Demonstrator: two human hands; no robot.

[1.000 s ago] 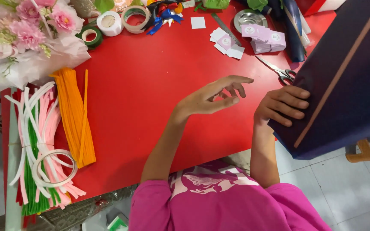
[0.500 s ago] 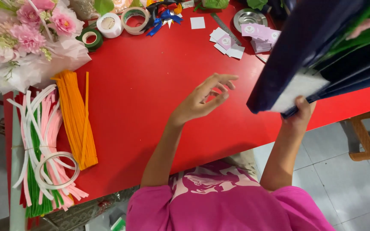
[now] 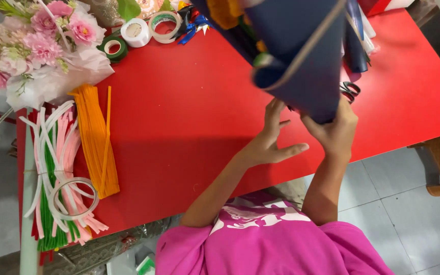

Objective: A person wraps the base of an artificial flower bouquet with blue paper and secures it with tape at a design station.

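Right hand (image 3: pixel 337 133) clasps the lower end of the dark blue paper sheets (image 3: pixel 301 56), raised above the red surface (image 3: pixel 189 112) at 1 o'clock; left hand (image 3: pixel 271 145), fingers spread wide, touches them.

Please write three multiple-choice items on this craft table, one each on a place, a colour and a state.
1. Where does the orange bundle of stems lie?
A. right of the scissors
B. beside the pink, white and green stems
C. on the floor

2. What colour is the table top?
A. red
B. white
C. grey

3. What is the right hand doing?
A. resting flat on the table
B. holding the dark blue paper roll
C. cutting tape

Answers: 1 B, the bundles lie side by side at the table's left end; 2 A, the bare surface is red; 3 B, its fingers wrap the roll's lower end.
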